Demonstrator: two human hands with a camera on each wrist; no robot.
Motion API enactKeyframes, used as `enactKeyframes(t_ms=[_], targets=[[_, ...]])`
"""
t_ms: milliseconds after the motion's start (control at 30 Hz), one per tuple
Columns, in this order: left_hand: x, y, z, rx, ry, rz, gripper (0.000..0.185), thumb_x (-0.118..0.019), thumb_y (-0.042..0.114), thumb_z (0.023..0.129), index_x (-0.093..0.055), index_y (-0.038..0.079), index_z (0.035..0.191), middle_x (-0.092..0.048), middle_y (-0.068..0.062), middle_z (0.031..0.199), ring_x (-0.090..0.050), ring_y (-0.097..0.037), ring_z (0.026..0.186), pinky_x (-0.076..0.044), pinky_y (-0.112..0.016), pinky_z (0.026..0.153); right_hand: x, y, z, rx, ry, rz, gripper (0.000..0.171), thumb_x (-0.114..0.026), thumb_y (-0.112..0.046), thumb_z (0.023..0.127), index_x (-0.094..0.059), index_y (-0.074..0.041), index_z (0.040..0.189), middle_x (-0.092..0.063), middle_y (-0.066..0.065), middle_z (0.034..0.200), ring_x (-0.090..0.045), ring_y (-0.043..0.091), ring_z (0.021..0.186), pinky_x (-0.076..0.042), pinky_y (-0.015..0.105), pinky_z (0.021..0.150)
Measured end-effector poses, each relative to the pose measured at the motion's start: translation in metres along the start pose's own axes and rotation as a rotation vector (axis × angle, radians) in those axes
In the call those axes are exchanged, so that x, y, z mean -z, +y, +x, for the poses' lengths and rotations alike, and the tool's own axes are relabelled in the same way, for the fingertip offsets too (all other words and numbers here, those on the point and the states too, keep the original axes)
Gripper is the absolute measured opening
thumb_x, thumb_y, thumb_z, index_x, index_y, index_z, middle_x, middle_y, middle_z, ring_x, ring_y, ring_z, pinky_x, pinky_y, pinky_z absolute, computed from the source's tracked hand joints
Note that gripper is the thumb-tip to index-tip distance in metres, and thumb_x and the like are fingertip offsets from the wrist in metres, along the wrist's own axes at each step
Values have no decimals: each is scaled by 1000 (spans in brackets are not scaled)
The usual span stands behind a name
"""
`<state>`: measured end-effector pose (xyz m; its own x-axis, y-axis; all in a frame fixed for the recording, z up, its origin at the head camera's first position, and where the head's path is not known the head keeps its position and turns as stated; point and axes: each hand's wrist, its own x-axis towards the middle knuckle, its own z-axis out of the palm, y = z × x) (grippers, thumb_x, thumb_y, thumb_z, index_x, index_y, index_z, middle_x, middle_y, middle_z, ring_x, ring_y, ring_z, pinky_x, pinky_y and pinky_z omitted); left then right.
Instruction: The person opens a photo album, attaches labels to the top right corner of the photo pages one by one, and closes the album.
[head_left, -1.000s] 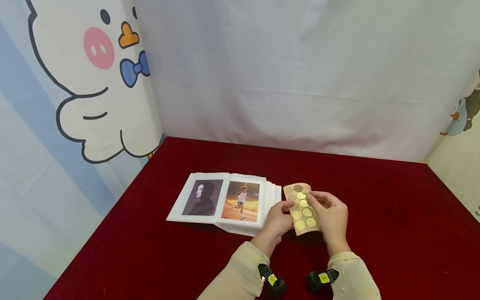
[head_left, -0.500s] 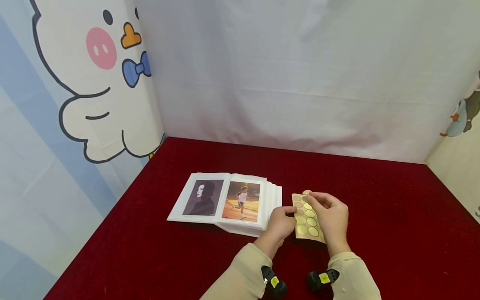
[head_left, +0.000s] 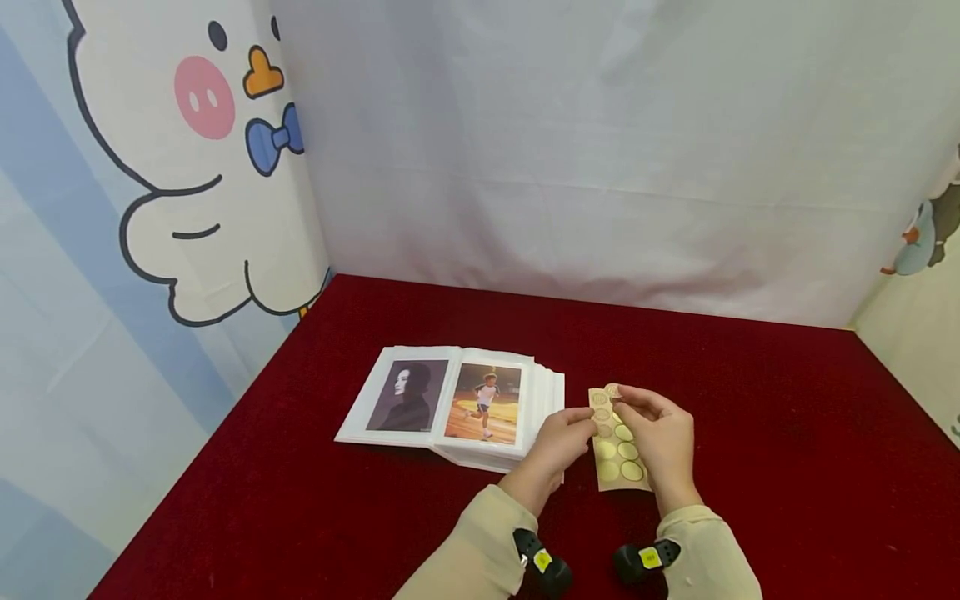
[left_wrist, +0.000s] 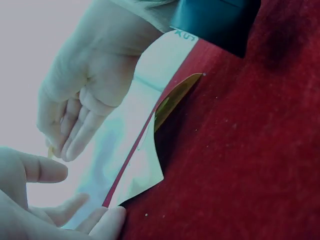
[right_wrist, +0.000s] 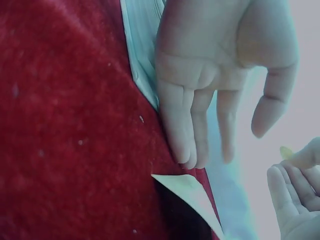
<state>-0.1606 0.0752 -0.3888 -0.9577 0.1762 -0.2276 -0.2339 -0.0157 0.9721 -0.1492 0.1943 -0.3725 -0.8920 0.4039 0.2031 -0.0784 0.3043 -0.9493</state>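
A tan sticker sheet [head_left: 618,457] with round gold stickers lies on the red tablecloth [head_left: 750,433], its near corner [left_wrist: 142,172] curling up. My right hand [head_left: 624,402] pinches a small yellow sticker [right_wrist: 286,151] at the sheet's top end. My left hand [head_left: 589,417] is at the sheet's left edge. Its fingers [right_wrist: 192,150] are straight, with the tips resting on the cloth beside the sheet corner [right_wrist: 187,185], and its thumb is free. An open photo album [head_left: 450,404] lies just left of the left hand.
The album shows a dark portrait [head_left: 407,395] and a photo of a runner [head_left: 485,402]. White cloth [head_left: 600,167] hangs behind the table, and a cartoon curtain [head_left: 150,167] hangs on the left. Bare red cloth lies to the right and in front.
The sticker sheet has come down from a raised hold to lie lower and nearer me. My left fingers have shifted to its upper left edge, while my right hand stays at the top.
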Motion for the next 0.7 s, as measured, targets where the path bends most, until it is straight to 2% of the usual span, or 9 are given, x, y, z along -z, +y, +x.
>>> enactKeyframes(t_ms=[167,300,433,533,700], targets=[[4,2,2,8,3,-141,33,-52,4,85,-59,-4,116,-64,-14,103,-62,-22,90,-52,-30,76,-2,0,1,-68,28,72,23,-71,-12,83,-69,2,101,-68,-4,78,-66,6,70,-52,21,61],[7,3,3,22,-5,-222,30,-51,3,88,-56,-5,116,-64,-18,101,-63,-25,89,-53,-29,73,-3,0,2,-96,23,135,28,-69,-6,83,-65,5,108,-67,-4,78,-65,6,69,-53,23,66],[12,5,5,29,-27,-276,30,-48,3,90,-53,-5,119,-63,-20,106,-63,-26,89,-54,-28,73,-4,0,3,-145,22,175,32,-68,-4,83,-62,6,112,-66,-7,77,-66,6,70,-53,24,70],[16,8,6,25,-27,-302,31,-45,3,92,-52,-6,121,-63,-20,106,-64,-23,84,-54,-29,72,-6,0,3,-169,10,208,29,-67,-2,83,-62,8,110,-66,-7,77,-66,8,70,-54,25,70],[24,12,6,8,-31,-341,32,-42,4,93,-50,-7,122,-61,-21,106,-60,-15,75,-54,-28,73,-11,1,5,-165,5,289,23,-65,-3,86,-60,9,104,-66,-8,76,-65,9,68,-54,25,68]])
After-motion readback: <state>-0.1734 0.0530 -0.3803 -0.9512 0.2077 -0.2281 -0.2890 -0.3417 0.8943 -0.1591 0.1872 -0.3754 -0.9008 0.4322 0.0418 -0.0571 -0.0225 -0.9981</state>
